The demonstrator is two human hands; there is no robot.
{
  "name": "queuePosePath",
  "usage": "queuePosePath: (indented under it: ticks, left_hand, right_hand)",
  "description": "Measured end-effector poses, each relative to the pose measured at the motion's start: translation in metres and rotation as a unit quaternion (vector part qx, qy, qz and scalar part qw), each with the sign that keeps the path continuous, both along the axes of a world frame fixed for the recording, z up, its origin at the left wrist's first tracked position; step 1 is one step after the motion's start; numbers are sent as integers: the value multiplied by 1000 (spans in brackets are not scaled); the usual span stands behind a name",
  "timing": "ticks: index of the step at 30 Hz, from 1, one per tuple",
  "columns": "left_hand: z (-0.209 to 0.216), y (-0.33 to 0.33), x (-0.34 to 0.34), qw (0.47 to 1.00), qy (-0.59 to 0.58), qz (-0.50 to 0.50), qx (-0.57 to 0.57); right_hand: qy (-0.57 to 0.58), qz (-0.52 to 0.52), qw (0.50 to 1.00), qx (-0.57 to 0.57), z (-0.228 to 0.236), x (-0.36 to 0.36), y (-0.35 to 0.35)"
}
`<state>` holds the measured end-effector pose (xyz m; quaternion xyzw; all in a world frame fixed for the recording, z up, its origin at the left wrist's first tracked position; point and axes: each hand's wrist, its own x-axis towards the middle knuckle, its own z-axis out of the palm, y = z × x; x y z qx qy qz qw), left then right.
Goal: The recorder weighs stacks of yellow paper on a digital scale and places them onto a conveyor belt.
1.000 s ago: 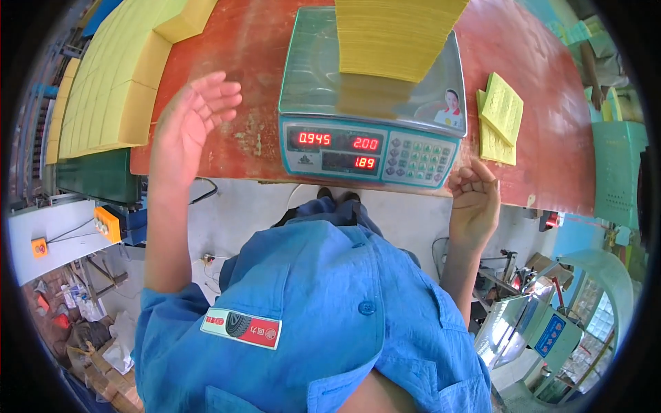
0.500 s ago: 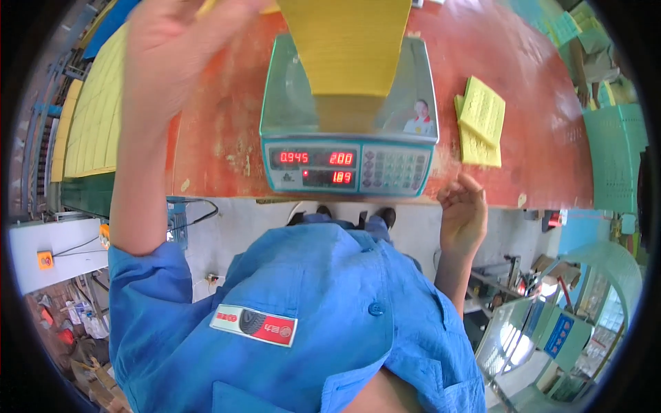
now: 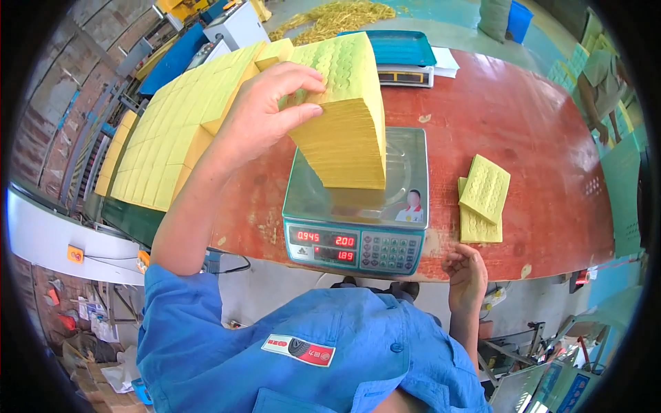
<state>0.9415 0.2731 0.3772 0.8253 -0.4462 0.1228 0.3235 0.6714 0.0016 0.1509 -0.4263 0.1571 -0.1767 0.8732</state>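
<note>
A tall stack of yellow paper sheets [image 3: 348, 144], embossed with wavy rows on top, stands on the steel pan of a teal-edged digital scale [image 3: 406, 172]. Its red display is lit. My left hand [image 3: 265, 103] is at the stack's upper left edge, thumb and fingers apart; whether the fingertips press on the paper is hard to tell. By the table's front edge, right of the scale, my right hand [image 3: 468, 279] hangs with fingers loosely curled and nothing visible in it. Just beyond it lie two thin yellow paper bundles [image 3: 485, 193], one overlapping the other at an angle.
Rows of yellow paper stacks [image 3: 172, 131] fill the left side of the red table [image 3: 530, 138]. A second scale with a blue tray [image 3: 396, 51] stands at the back beside white papers [image 3: 445, 62]. A person [image 3: 602, 89] is at the far right; yellow scraps [image 3: 337, 17] lie beyond.
The view has tilted up, showing more of the stack and the far end of the table. My left hand has come rightward to the stack's top edge. My right hand stays near the table edge.
</note>
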Motion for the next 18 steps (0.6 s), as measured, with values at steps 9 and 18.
queuePosePath:
  ticks: [9,18]
  left_hand:
    - [0,-8,-4,993,-117,8,-3]
    - [-26,-33,-123,929,-268,-213,142]
  right_hand:
    - [-2,-7,1000,6,2,6,16]
    - [-186,238,942,145,93,38,32]
